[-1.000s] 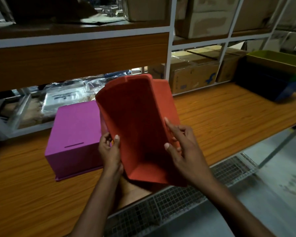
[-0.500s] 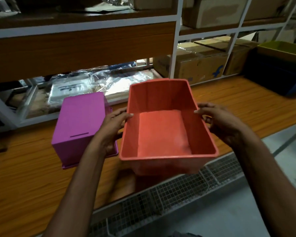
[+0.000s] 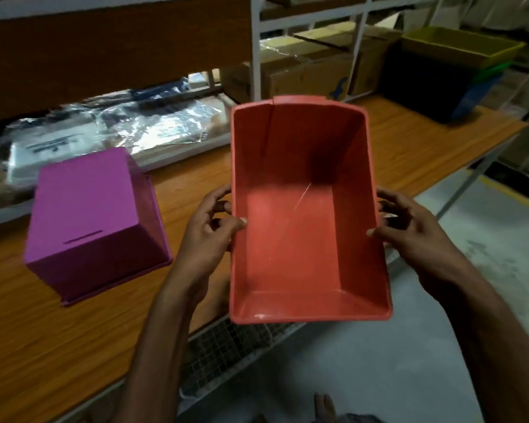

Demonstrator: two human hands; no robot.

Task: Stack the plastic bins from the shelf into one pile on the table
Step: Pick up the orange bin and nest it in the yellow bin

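left hand (image 3: 209,236) and right hand (image 3: 411,232) both curled, gripping.

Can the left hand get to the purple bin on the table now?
Probably not yet: the left hand grips the red bin. Nothing lies between it and the purple bin.

- Red-orange rectangular plastic bin (image 3: 300,227): empty, opening upward, tilted toward the viewer, held above the wooden table's (image 3: 409,148) front edge; left hand (image 3: 208,233) grips its left rim, right hand (image 3: 409,230) its right rim.
- Purple rectangular plastic bin (image 3: 86,215): upside down on the table, left of the red-orange one.
- Olive-yellow plastic bin (image 3: 458,47): upright atop a pile of darker bins (image 3: 425,87), far right on the table.
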